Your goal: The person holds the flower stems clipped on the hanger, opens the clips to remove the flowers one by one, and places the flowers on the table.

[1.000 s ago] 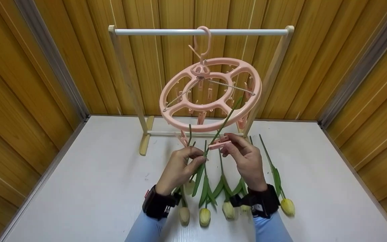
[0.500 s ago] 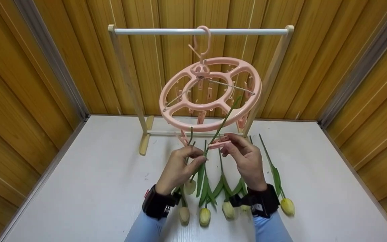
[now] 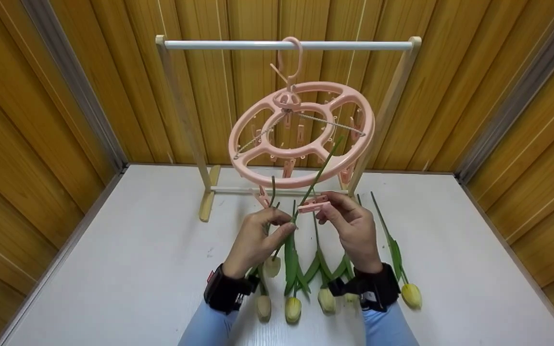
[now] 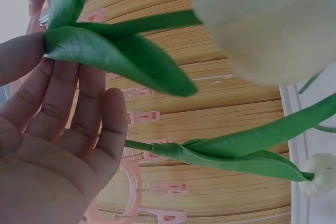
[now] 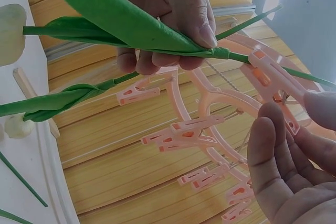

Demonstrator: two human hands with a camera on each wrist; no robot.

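Observation:
My left hand (image 3: 260, 235) pinches an artificial tulip (image 5: 121, 19) where its green leaf meets the stem. Its pale flower looms large in the left wrist view, and its bare stem slants up past the hanger's rim. My right hand (image 3: 356, 233) grips a pink clothespin (image 3: 312, 207) between thumb and fingers, and the held stem passes at the clothespin's mouth in the right wrist view. That clothespin belongs to a round pink clip hanger (image 3: 301, 181). A second tulip (image 4: 236, 156) hangs behind the left hand, its stem by another pink clip (image 3: 261, 197).
The hanger hooks over the white bar (image 3: 229, 45) of a wooden rack standing on a white table (image 3: 128, 269). Several tulips lie on the table below the hands, with one yellow tulip (image 3: 411, 295) apart at the right. Wood-patterned walls (image 3: 200, 96) enclose the back and sides.
The held tulip's leaf has swung slightly right and its stem tip has shifted a little left. A pale flower below the left hand shows more fully. Both hands stay almost in place.

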